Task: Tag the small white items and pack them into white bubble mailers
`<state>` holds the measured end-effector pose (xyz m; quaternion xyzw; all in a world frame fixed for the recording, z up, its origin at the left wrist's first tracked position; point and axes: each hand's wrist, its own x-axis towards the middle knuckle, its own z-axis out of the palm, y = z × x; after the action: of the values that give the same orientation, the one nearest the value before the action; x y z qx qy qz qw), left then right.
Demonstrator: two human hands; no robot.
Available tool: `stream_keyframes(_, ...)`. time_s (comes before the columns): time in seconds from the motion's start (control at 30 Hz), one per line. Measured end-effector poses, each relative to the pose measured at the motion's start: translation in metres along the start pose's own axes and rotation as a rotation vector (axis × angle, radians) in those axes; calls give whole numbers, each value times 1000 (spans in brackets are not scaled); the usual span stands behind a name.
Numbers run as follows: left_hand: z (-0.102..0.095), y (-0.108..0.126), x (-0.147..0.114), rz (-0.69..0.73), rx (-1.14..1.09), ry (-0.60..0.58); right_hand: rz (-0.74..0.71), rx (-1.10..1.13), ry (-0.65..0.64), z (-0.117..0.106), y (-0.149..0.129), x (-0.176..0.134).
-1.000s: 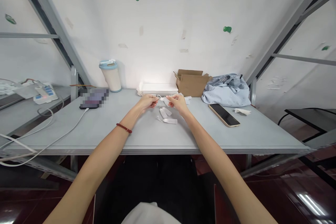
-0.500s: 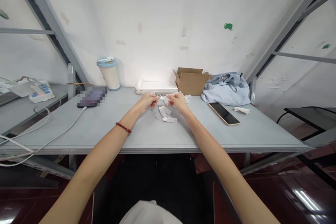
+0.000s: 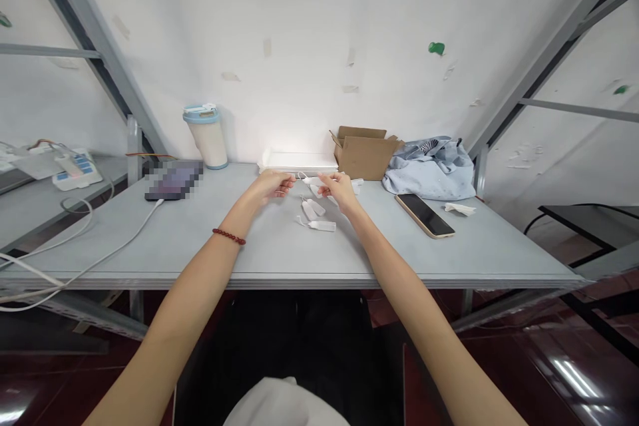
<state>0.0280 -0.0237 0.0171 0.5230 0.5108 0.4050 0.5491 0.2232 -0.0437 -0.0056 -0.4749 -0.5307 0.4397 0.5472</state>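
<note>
One white tag [image 3: 312, 181] is at the frame's centre, long axis roughly left-right, its loop [image 3: 301, 175] pointing left. The right hand [image 3: 340, 189] pinches its other end with thumb and forefinger; whether the left hand [image 3: 273, 184], fingertips beside the loop, grips it, I cannot tell. Just below lie three loose tags [image 3: 323, 226]. Right of centre: one box [image 3: 367, 157]; upper left: one cup [image 3: 208, 141].
</note>
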Motion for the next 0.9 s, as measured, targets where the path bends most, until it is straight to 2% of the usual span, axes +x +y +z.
stream_keyframes(0.23, 8, 0, -6, -23, 35, -129, -43, -43, -42, 3, -2, -4)
stream_keyframes(0.47, -10, 2, -5, 17, 48, -214, -114, -88, -105, 3, -3, -5)
stream_keyframes(0.73, -25, 3, -3, 47, 228, -212, -94, -148, -137, 5, -3, -7)
stream_keyframes(0.9, -28, -3, 2, 92, 248, -236, -96, -199, -161, 5, -3, -9)
